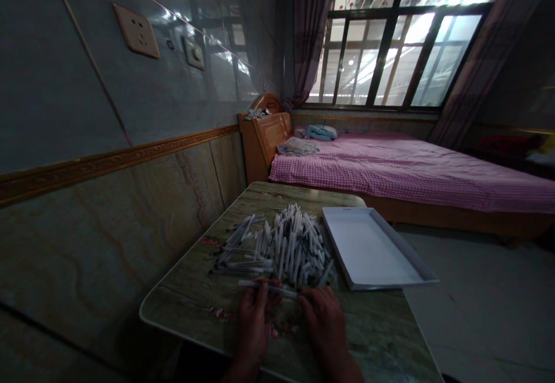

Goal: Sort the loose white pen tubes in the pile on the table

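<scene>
Between my two hands a slim whitish pen (284,292) lies roughly level, just in front of a heap of pens. My left hand (255,313) is closed around its barrel, with the pale end sticking out to the left. The fingertips of my right hand (323,313) pinch its right end, which they partly cover. Behind them spreads the pile of white and clear pens (290,241), many with dark tips, lying across one another. A smaller group of similar pens (243,244) lies to the left of the main pile.
A shallow white tray (375,247) sits at the table's right side, overhanging its edge. The green marble-patterned table (186,290) has rounded corners and stands near a tiled wall (130,227). Beyond it is a bed (390,163) with a pink checked cover.
</scene>
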Demonstrator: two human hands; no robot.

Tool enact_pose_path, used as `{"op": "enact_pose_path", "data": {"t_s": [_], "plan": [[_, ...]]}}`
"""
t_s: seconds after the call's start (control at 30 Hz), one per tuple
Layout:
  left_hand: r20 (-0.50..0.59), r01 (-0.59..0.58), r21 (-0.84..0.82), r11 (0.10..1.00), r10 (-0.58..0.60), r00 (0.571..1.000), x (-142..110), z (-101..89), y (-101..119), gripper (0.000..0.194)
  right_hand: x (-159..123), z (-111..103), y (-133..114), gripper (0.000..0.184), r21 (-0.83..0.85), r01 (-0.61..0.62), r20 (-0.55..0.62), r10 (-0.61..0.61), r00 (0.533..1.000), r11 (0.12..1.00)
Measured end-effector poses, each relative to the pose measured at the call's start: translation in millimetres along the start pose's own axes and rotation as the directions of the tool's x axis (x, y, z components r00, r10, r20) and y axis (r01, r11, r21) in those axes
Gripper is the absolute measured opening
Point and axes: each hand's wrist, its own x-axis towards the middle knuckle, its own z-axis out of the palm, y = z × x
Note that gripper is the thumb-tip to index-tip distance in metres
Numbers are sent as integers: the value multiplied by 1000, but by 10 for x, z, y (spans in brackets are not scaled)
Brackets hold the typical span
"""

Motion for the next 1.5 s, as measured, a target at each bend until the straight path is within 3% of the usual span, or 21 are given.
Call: {"op": "enact_pose_path", "data": {"t_s": [0.1, 0.23, 0.4, 0.53, 0.7, 0.83, 1.0, 1.13, 1.5], "plan": [[-51, -7, -47, 999, 5, 999, 5, -3, 38, 33, 3, -45, -9, 25, -3, 5, -51, -5, 999, 1000], [-172, -115, -149, 982, 89, 981, 45, -15, 83, 22, 15, -120, 12, 28, -22, -43, -164, 39, 986, 999], [-223, -204, -196, 959, 159, 962, 120, -52, 80, 20, 11, -160, 122, 34, 8, -213, -252, 208, 945, 977], [-249, -221, -228, 948, 163, 955, 137, -62, 93, 19, -10, -160, 198, 38, 77, -375, -293, 381, 877, 924], [-179, -208, -99, 973, 188, 966, 98, -45, 81, 22, -4, -163, 237, 41, 154, -461, -300, 486, 821, 874], [-105, -133, 23, 991, 135, 985, 64, -39, 47, 30, 43, -179, 241, 39, 174, -519, -323, 546, 773, 837], [-71, -108, 124, 986, 117, 991, 29, -44, 55, 40, 89, -184, 260, 36, 152, -568, -320, 584, 746, 809], [-69, -89, 150, 985, 100, 993, 14, -51, 63, 47, 93, -171, 283, 32, 148, -587, -290, 602, 744, 796], [-38, -97, 219, 971, 108, 993, -29, -20, 137, 44, 97, -157, 245, 30, 197, -518, -204, 551, 809, 833]]}}
